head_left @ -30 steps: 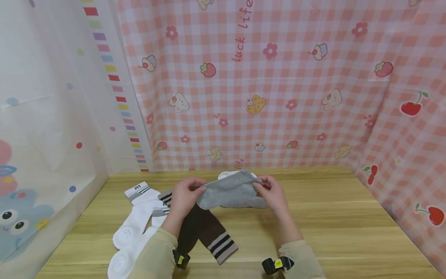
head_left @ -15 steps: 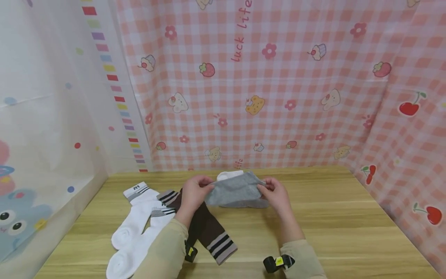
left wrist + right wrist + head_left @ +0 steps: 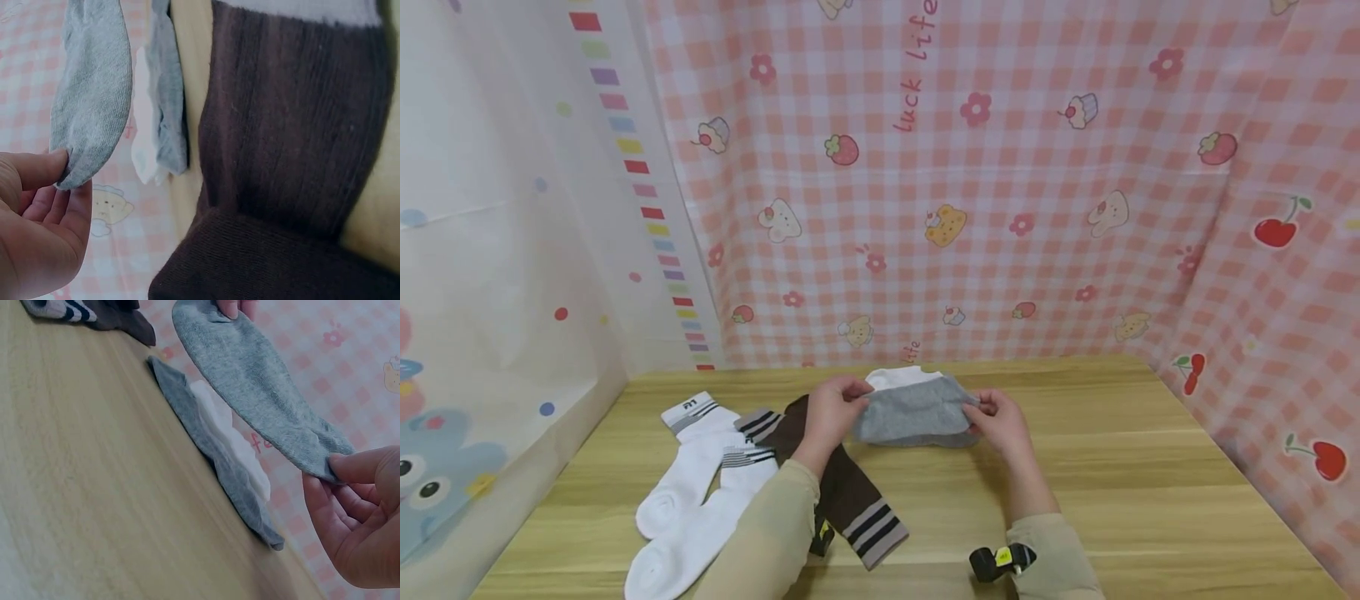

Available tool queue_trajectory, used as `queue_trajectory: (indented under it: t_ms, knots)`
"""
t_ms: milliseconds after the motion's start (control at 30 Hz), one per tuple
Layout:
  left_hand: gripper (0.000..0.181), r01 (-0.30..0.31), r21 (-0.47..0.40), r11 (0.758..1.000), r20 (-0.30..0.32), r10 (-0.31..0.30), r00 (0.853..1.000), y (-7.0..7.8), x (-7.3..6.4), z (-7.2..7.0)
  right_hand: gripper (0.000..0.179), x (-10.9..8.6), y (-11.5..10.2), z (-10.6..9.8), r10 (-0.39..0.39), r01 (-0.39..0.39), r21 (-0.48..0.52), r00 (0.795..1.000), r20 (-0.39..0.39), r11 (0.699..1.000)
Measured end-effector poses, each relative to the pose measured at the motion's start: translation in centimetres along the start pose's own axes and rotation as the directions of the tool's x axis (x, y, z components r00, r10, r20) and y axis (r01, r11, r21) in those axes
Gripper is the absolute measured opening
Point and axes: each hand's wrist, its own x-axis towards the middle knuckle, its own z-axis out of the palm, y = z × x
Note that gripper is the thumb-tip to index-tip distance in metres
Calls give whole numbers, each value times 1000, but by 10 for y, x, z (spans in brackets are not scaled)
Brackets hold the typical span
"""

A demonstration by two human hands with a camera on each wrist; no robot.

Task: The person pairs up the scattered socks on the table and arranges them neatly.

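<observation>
Stretched between both hands is a light grey sock (image 3: 917, 408), held above the table. My left hand (image 3: 832, 417) pinches its left end between thumb and fingers; in the left wrist view that toe-like end (image 3: 81, 165) shows in the grip. At the other end, my right hand (image 3: 1002, 423) pinches the sock between thumb and fingertips. Below and behind it lie another grey sock (image 3: 215, 456) and a white sock (image 3: 234, 440), side by side on the table. In the head view the held sock hides most of the lower grey one.
Dark brown socks (image 3: 857, 487) with striped cuffs lie crossed left of centre, partly under my left forearm. Two white socks (image 3: 681, 483) with striped cuffs are farther left. The wooden table (image 3: 1120, 483) meets a pink checked curtain (image 3: 1045, 275) at its back edge.
My left hand has moved right with its end of the grey sock. The sock has come down closer over the lower grey one, and both hands keep their pinch.
</observation>
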Motion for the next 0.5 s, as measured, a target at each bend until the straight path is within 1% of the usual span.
queue_trajectory:
  t_ms: [200, 400, 500]
  knots:
    - [10, -12, 26, 1000, 12, 11, 1000, -3, 4, 4, 20, 0, 5, 0, 20, -20, 34, 1000, 12, 999]
    - [9, -20, 59, 998, 25, 18, 1000, -8, 8, 9, 18, 1, 8, 1, 85, -85, 12, 996, 24, 996]
    - [9, -31, 83, 996, 33, 28, 999, -9, 9, 11, 18, 1, 9, 1, 102, -102, -5, 994, 29, 995]
